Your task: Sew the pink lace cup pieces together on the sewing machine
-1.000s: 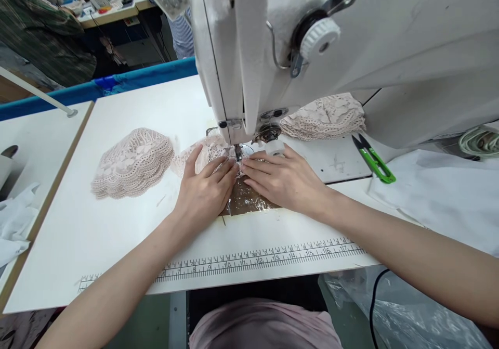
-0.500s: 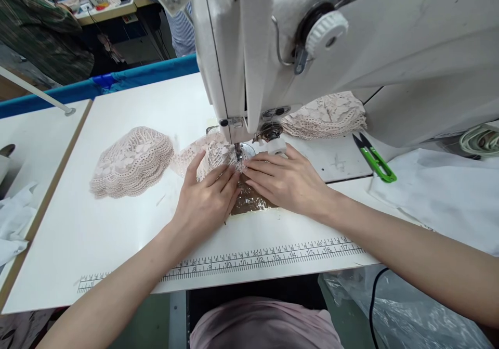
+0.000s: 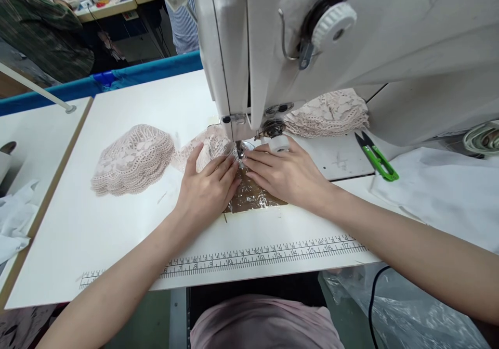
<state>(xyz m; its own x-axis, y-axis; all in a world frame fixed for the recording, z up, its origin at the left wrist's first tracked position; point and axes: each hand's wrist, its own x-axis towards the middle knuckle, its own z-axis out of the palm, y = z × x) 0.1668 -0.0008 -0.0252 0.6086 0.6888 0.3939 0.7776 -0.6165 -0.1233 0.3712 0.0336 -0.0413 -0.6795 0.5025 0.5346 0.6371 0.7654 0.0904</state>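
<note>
I find the machine head [image 3: 230, 68] obstructing forward travel beyond my right hand [image 3: 290, 175]; the presser foot [image 3: 239, 150] stands between my fingertips. The lace stack [image 3: 132, 159] bars low passage farther left, but bare tabletop [image 3: 136, 219] between it and my left hand [image 3: 205, 188] admits a hand. Green snips [image 3: 376, 156] obstruct the right.

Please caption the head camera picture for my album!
Left hand and right hand on pale lace at a sewing machine.
</note>
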